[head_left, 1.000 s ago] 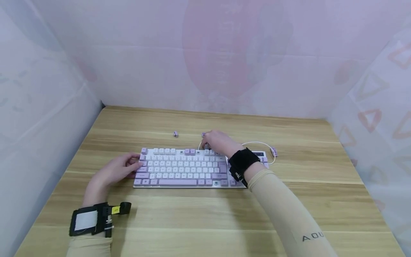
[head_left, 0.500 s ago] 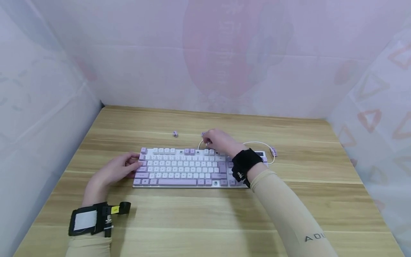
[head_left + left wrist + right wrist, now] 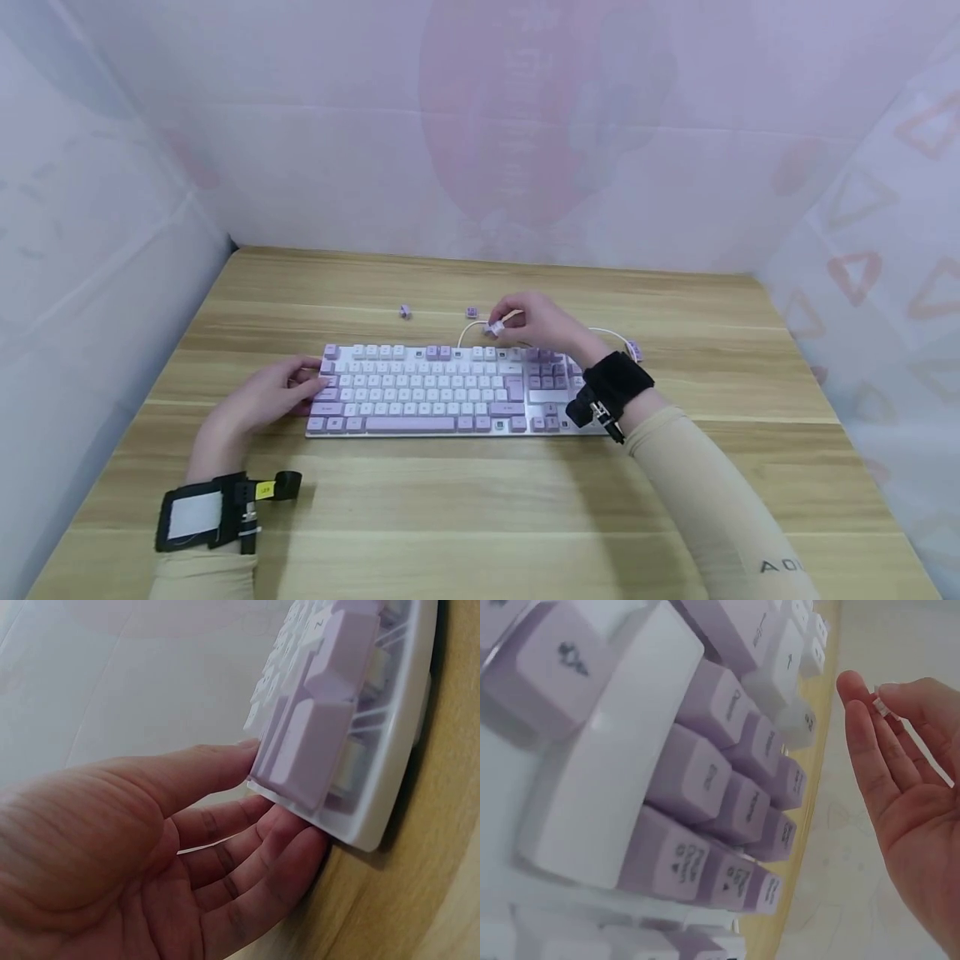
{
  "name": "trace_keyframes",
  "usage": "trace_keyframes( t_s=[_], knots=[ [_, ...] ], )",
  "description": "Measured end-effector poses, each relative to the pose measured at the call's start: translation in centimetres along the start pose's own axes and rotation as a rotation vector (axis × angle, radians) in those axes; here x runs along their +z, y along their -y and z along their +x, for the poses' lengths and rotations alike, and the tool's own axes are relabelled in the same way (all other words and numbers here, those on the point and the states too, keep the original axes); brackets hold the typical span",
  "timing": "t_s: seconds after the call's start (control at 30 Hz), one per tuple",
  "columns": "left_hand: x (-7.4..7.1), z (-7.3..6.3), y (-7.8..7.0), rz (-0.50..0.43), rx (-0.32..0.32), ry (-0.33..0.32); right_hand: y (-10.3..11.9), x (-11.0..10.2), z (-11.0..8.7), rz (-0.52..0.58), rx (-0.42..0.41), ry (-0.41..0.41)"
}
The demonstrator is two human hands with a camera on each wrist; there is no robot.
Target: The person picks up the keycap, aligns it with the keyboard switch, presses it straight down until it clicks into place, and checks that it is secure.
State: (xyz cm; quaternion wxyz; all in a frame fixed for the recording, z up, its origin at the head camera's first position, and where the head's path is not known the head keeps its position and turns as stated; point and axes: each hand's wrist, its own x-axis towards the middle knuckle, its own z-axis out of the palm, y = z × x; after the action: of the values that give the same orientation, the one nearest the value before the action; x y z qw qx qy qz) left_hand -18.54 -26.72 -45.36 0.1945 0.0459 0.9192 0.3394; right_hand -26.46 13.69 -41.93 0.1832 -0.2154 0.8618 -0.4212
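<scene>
Now, the left hand (image 3: 262, 396) gripped the left edge of the keyboard (image 3: 408, 395), thumb above its fingers; beyond the far edge lay two loose purple keycaps (image 3: 405, 312). Rightward, the right hand (image 3: 543, 321) pinched a white keycap (image 3: 494, 329) just past that edge. Wooden tabletop (image 3: 420, 517) stretched away nearside, pale patterned walls (image 3: 510, 125) enclosing back and sides.

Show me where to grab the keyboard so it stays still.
Probably best at the short left end of the keyboard, coming from the left: thumb high on the edge, fingers low. It's long and flat, and that end fits between thumb and fingers, as the left hand shows. I'd avoid the back, where the white cable lies.
</scene>
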Motion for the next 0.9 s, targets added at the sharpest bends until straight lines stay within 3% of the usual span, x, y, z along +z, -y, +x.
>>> trace_keyframes(
  t_s=[0.27, 0.53, 0.9],
  knots=[
    [0.1, 0.1, 0.2, 0.012, 0.006, -0.004, -0.8, -0.2, -0.5, -0.012, -0.052, 0.011],
    [0.2, 0.1, 0.2, 0.004, -0.003, -0.002, -0.4, -0.5, -1.0, -0.026, -0.017, -0.005],
    [0.1, 0.1, 0.1, 0.003, 0.002, -0.002, -0.3, -0.7, -1.2, -0.206, -0.029, 0.003]
  ],
)
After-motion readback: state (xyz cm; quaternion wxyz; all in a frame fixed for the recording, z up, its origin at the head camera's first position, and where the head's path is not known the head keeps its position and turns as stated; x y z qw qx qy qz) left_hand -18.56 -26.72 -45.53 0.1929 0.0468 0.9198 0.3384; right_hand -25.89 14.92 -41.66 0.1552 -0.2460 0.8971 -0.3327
